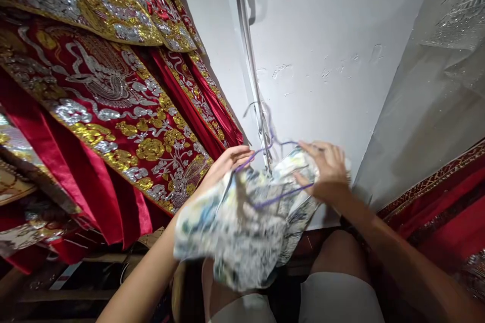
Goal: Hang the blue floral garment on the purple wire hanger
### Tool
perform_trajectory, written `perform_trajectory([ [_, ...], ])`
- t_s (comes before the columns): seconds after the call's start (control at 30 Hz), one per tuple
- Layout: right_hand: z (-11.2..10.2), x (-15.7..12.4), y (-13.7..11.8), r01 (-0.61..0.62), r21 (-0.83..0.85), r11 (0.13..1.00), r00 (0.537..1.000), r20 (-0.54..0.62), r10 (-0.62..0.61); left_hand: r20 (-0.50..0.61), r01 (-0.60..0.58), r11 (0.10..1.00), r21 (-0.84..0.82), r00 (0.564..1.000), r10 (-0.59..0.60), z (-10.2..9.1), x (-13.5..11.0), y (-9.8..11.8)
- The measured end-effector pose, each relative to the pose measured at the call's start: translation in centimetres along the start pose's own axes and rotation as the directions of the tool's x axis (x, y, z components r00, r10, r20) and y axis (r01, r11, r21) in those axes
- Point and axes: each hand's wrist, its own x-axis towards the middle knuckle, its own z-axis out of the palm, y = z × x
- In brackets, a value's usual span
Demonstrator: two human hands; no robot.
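A light garment (pixel 246 247) with a blurred blue, yellow and grey print hangs in front of me. It is on a thin purple clothes hanger (pixel 282 195), whose hook end rises beside a metal pole. My left hand (pixel 231 159) is closed at the hanger's left shoulder, with the cloth hanging down over its wrist. At the other shoulder, my right hand (pixel 328 169) grips the garment and the hanger, its thumb underneath and its fingers on top. Motion smears the lower part of the cloth, and the left fingertips are partly hidden.
A slim metal pole (pixel 248 50) with a small hook (pixel 249 109) runs down a white wall (pixel 333 20). Red costumes (pixel 113 86) with gold and silver embroidery hang at left. Sheer sparkling fabric (pixel 462 20) and red cloth (pixel 450 217) are at right.
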Motion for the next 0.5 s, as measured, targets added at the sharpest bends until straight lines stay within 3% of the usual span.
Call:
perform_trajectory([
  [0.07,-1.0,1.3,1.8,-0.147,-0.091,0.985,0.988,0.036,0.151,-0.150,0.039,0.994,-0.103,0.987,-0.054,-1.9,-0.2,-0.5],
  [0.13,-1.4,2.8,2.7,-0.209,-0.147,0.967,0.972,0.079,0.222,-0.296,0.007,0.982,-0.191,0.953,-0.064,-3.2,-0.6,-1.7],
  [0.2,-1.2,4.2,2.5,-0.191,-0.170,0.967,0.969,0.123,0.213,-0.415,-0.053,0.978,-0.202,0.909,-0.036,-4.0,-1.3,-3.6],
  [0.3,-0.1,5.2,0.6,-0.105,-0.152,0.983,0.974,0.182,0.132,-0.548,-0.025,0.991,-0.133,0.835,-0.052,-4.4,-2.9,-7.9],
  [0.4,1.2,3.1,-1.7,-0.067,-0.059,0.996,0.979,0.189,0.077,-0.616,0.052,0.997,-0.055,0.784,-0.075,-3.6,-5.4,-12.7],
  [0.5,2.7,-2.6,-4.4,-0.163,0.243,0.956,0.976,0.181,0.120,-0.631,0.103,0.995,-0.018,0.770,-0.091,-1.4,-8.0,-16.3],
])
